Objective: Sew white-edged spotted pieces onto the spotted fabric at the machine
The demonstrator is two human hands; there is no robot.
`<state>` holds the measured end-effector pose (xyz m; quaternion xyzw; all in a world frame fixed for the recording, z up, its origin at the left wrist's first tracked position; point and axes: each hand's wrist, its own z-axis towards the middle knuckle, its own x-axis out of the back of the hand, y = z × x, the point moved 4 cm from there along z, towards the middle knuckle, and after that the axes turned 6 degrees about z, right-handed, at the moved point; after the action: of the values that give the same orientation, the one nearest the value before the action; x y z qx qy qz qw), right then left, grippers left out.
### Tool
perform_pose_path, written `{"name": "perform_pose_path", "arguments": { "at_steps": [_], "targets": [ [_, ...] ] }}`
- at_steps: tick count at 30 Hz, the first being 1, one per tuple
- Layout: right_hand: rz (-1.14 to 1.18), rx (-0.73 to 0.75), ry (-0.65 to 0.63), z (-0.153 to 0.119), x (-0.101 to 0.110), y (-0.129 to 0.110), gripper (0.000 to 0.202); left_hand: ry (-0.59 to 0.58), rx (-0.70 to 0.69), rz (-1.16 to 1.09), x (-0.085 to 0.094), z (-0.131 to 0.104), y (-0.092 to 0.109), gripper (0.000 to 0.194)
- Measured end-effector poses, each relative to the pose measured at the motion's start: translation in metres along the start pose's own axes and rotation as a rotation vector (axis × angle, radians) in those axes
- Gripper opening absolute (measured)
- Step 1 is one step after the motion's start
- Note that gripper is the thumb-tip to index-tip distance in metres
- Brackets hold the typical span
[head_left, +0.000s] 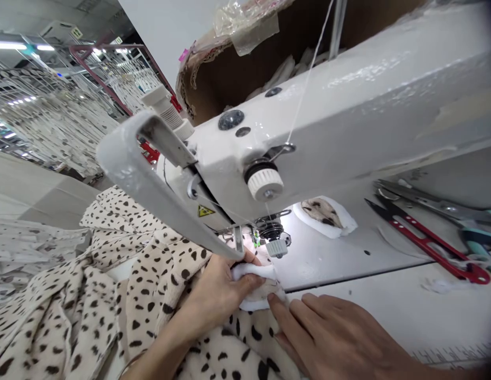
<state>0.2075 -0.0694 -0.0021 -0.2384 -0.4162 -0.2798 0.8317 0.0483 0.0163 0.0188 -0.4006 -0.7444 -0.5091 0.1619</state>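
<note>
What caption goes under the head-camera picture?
At the sewing machine: left hand and right hand on a white-edged piece, spotted cloth alongside.

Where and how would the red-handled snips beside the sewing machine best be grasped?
Probably across the red handles, the right hand coming from the near side: the rounded handle end lies nearer and to the right, while the dark pointed blades face away to the left. Teal-handled shears lie close along the far side.
</note>
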Motion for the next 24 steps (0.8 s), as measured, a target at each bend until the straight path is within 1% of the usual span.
{"name": "perform_pose_path", "arguments": {
  "at_steps": [3, 8, 13, 16, 18, 23, 24],
  "targets": [
    [-0.018, -0.008, 0.001, 0.0, -0.002, 0.0, 0.035, 0.066, -0.044, 0.041, 0.0, 0.0, 0.004, 0.015],
    [-0.038, 0.007, -0.012, 0.0, -0.002, -0.002, 0.036, 0.056, -0.101, -0.004, -0.003, 0.0, 0.008, 0.01],
    [-0.065, 0.006, 0.013, 0.001, -0.005, -0.002, 0.037, 0.093, -0.146, 0.029, -0.003, -0.001, 0.006, 0.009],
    [-0.084, -0.001, 0.052, 0.001, -0.008, -0.003, 0.036, 0.098, -0.17, 0.041, -0.005, -0.001, 0.005, 0.01],
    [-0.083, 0.009, 0.046, 0.001, -0.01, -0.003, 0.036, 0.109, -0.182, 0.043, -0.006, -0.001, 0.003, 0.011],
    [-0.081, 0.022, 0.07, -0.001, -0.012, -0.003, 0.033, 0.221, -0.217, 0.171, -0.006, -0.002, 0.0, 0.021],
    [-0.08, 0.021, 0.07, -0.001, -0.013, -0.002, 0.033, 0.229, -0.22, 0.185, -0.006, -0.002, 0.0, 0.023]
  ]
}}
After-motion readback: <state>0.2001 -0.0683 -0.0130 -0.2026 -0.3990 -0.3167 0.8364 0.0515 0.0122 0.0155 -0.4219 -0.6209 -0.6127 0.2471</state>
